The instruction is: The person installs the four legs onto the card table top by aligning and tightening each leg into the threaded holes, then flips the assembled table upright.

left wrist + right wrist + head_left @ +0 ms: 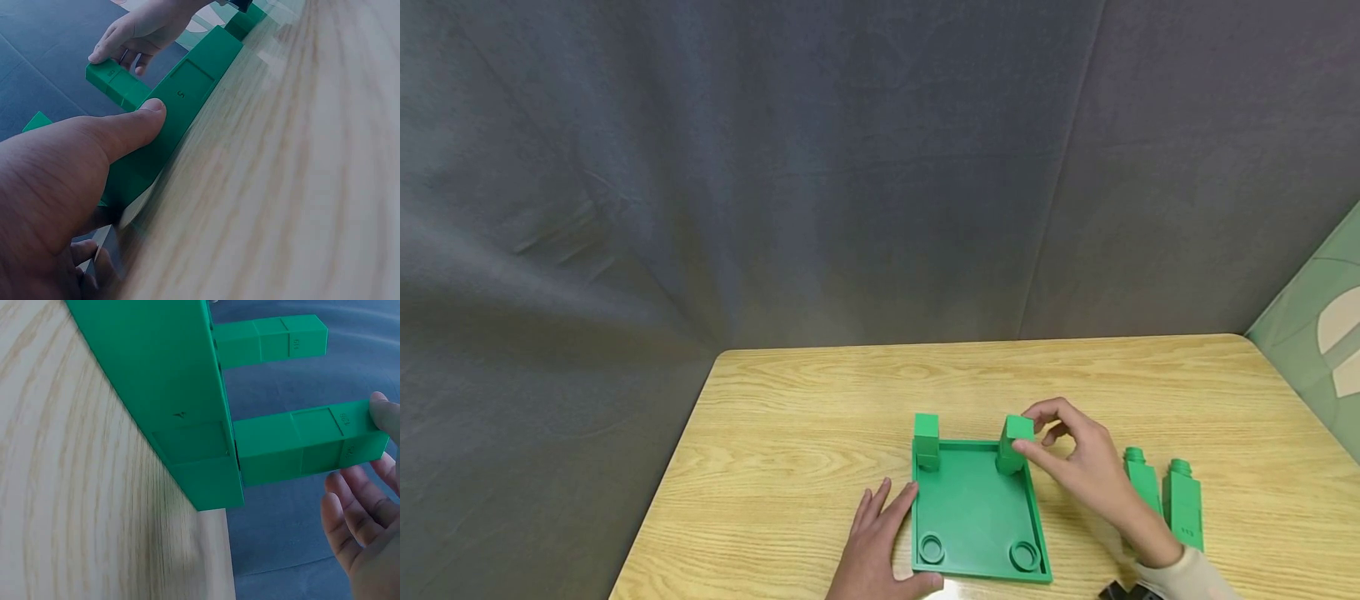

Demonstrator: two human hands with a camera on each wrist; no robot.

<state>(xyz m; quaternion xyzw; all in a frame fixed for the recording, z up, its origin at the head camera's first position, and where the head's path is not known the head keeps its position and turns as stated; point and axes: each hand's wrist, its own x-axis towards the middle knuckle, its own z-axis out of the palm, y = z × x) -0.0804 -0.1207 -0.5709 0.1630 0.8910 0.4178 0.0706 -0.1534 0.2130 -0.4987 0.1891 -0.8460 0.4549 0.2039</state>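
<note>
A shallow green tray (973,508) lies on the table, with two round sockets at its near corners. Square green posts stand upright at the far corners, a left post (927,437) and a right post (1015,442). My right hand (1086,467) pinches the right post near its top between thumb and fingers; the right wrist view shows this post (306,440) against the tray wall. At the tray's near left corner is my left hand (880,550), fingers fairly straight along the left side. Its thumb (134,125) presses the near wall.
Two more green posts with round threaded ends, one post (1142,483) and another post (1183,504), lie right of the tray beside my right forearm. Dark cloth (880,183) hangs behind the wooden table (790,450).
</note>
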